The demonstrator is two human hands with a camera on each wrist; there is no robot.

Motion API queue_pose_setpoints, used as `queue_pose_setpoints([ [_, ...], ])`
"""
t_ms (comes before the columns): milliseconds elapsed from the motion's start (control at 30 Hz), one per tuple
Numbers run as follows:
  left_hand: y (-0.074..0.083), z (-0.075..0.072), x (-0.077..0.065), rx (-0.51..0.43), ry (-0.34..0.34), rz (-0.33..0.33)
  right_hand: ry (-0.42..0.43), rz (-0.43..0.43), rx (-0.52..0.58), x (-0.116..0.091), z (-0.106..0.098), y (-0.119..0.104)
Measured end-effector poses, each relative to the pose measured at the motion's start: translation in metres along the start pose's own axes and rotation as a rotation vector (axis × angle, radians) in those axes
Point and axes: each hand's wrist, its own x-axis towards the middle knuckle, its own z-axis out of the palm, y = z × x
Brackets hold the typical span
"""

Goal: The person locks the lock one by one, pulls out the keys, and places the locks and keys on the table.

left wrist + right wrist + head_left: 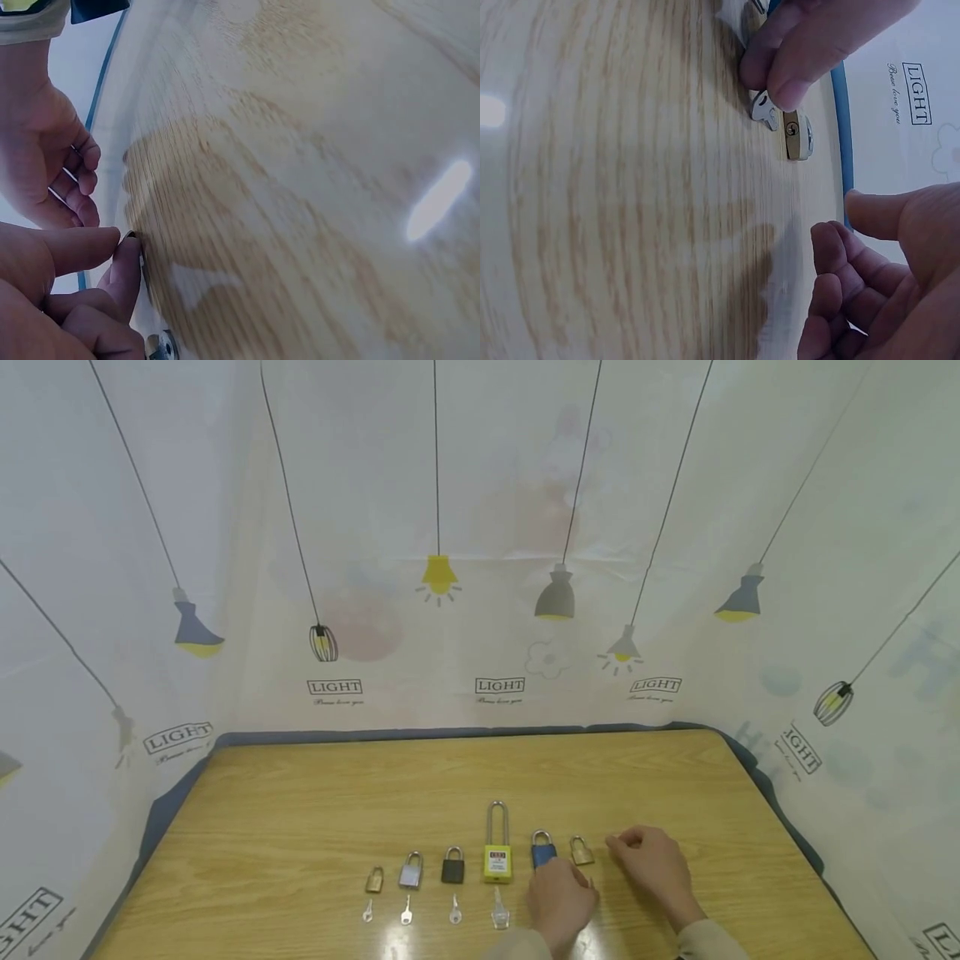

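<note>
My left hand [562, 900] pinches a small silver key [762, 110] between thumb and finger, low over the table. Just beyond that hand lies a blue padlock [543, 852], its lower part hidden by the fingers. To the right of the blue one is a brass padlock [581, 851], whose keyhole end faces the key in the right wrist view. My right hand [651, 865] hovers right of the brass padlock, fingers loosely bent, with nothing between thumb and fingers in the right wrist view [885, 270].
Leftward in the row lie a yellow long-shackle padlock [497, 863], a black padlock [452, 867], a silver padlock [410, 872] and a small brass padlock [374, 880]. Each has a key below it, such as the clear-headed key [500, 911]. A lamp-printed sheet [405, 693] surrounds the wooden table [300, 810].
</note>
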Motion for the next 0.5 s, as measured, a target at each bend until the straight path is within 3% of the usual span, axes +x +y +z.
queue_pose_setpoints([
  [333, -0.005, -0.004, -0.001, -0.061, -0.029, 0.034, -0.010, 0.006, 0.005, 0.000, 0.000, 0.001],
  [500, -0.013, -0.010, 0.001, -0.071, -0.059, 0.098, -0.008, 0.000, 0.022, 0.000, -0.002, 0.000],
])
